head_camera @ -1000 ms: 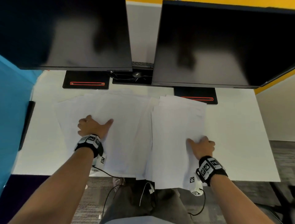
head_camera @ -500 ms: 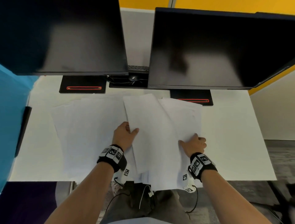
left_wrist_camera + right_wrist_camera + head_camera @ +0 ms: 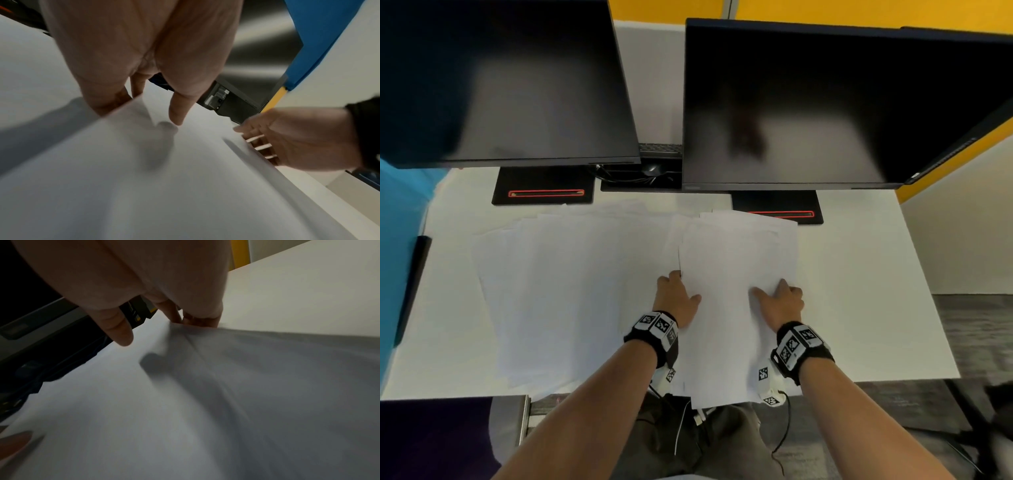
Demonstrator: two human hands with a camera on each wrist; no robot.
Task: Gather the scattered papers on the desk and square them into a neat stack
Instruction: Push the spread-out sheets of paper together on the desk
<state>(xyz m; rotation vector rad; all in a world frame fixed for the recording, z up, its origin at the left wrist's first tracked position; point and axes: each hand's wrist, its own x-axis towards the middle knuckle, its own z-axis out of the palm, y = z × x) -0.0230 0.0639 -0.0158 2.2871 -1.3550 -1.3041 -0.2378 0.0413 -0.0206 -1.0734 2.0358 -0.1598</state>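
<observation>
Both hands clamp a loose stack of papers point(image 3: 736, 308) at the desk's point(image 3: 876, 291) near edge, right of centre: left hand point(image 3: 676, 298) with thumb on top and fingers tucked under its left edge, right hand point(image 3: 779, 303) likewise on its right edge. More sheets point(image 3: 558, 291) lie fanned to the left, below 2 dark monitors point(image 3: 808, 102).

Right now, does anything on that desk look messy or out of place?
Yes. The papers lie fanned loosely across the left of the desk, edges askew. The pile between the left hand and right hand hangs over the near desk edge, its far corners uneven.
</observation>
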